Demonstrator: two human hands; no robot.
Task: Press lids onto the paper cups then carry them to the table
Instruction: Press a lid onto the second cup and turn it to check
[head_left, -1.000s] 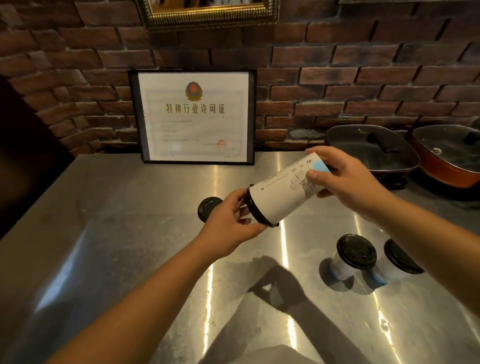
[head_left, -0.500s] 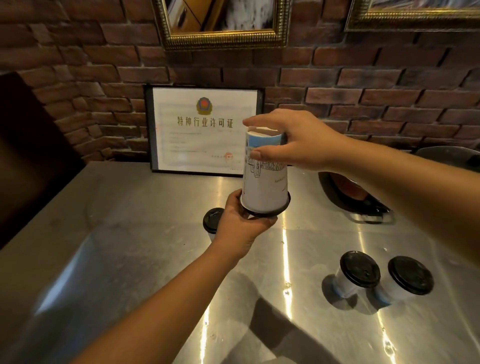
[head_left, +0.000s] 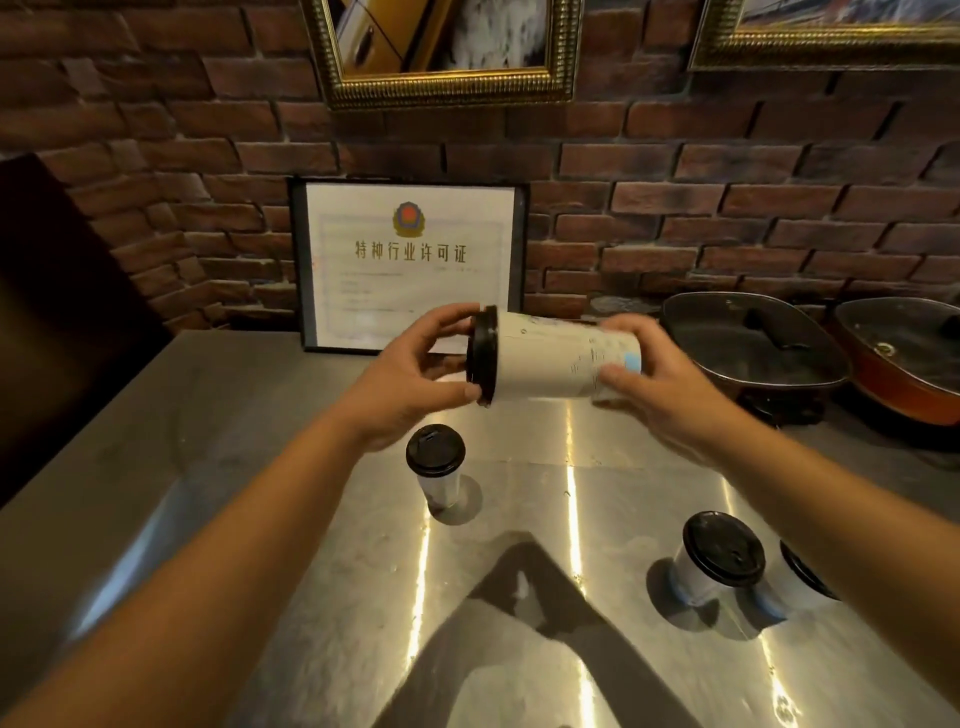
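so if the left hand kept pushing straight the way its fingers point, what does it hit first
The black lid on the sideways paper cup; the left hand fingertips already touch its rim, with the right hand bracing the cup's far end.

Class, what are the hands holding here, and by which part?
One paper cup, lying sideways: left hand grips its black lid, right hand grips the bottom end.
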